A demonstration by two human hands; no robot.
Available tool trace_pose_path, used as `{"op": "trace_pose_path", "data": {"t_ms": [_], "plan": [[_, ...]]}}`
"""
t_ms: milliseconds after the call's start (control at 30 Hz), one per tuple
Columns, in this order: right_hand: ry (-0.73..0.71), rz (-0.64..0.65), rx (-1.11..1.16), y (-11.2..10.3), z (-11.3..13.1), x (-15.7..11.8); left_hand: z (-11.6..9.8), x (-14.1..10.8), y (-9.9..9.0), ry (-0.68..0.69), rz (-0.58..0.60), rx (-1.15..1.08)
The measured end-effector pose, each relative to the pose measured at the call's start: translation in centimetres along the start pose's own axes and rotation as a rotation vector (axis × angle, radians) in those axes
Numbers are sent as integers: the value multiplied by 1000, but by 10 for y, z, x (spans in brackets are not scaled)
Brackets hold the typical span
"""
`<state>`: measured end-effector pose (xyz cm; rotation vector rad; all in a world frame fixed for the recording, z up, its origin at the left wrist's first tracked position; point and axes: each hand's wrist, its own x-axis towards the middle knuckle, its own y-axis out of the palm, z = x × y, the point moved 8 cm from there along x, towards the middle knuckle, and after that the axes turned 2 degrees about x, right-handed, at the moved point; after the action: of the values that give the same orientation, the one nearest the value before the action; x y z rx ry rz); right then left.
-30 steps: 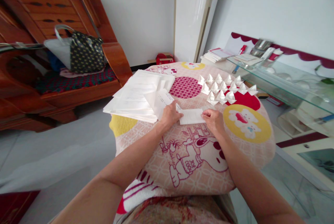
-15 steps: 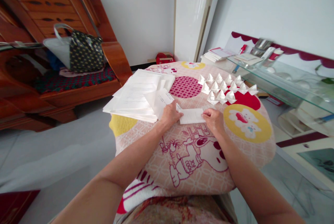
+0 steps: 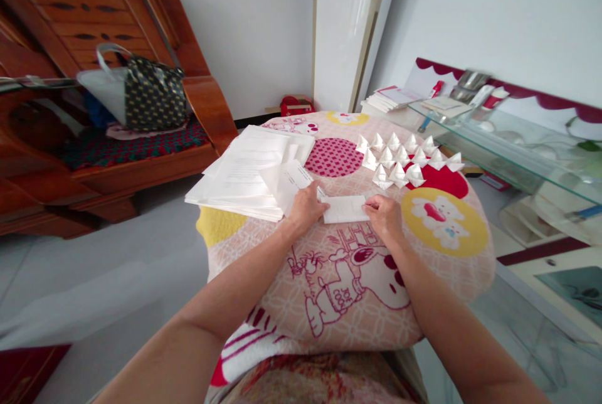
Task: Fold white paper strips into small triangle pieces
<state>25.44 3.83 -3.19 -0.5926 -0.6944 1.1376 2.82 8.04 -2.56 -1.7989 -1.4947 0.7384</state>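
A folded sheet of white paper (image 3: pixel 345 209) lies on the cloth-covered table between my hands. My left hand (image 3: pixel 306 204) grips its left end, thumb toward the paper. At the right end, my right hand (image 3: pixel 383 211) pinches the edge between thumb and fingers. Just beyond my left hand is a loose printed sheet (image 3: pixel 282 181), which partly overlaps a large stack of white papers (image 3: pixel 239 169). Several small folded paper boats (image 3: pixel 397 153) stand in rows past my right hand.
The table's patterned cloth (image 3: pixel 348 291) hangs over its front edge, close to my lap. A glass shelf (image 3: pixel 508 147) with cups and papers stands to the right. On the left is a wooden bench (image 3: pixel 155 169) with a dark patterned bag (image 3: pixel 155 93).
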Motion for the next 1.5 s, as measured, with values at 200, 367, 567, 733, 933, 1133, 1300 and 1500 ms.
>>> {"op": "trace_pose_path", "data": {"t_ms": [200, 367, 567, 733, 933, 1133, 1300, 1500], "plan": [[21, 24, -42, 1, 2, 0, -5, -2, 2, 48, 0, 140], [23, 21, -46, 1, 3, 0, -25, -6, -1, 295, -99, 209], [0, -2, -54, 1, 1, 2, -30, -7, 21, 564, 59, 4], [-8, 6, -45, 3, 0, 3, -32, -13, 26, 607, 242, -35], [-11, -1, -68, 3, 1, 3, -40, -22, 22, 674, 371, -15], [-1, -6, -110, 1, 3, 2, -38, -26, 26, 749, 438, -7], [12, -32, -155, -11, 9, 3, -40, -27, 27, 715, 480, 0], [-275, -69, 55, -22, 56, -12, -45, -29, 21, 703, 450, -47]]}}
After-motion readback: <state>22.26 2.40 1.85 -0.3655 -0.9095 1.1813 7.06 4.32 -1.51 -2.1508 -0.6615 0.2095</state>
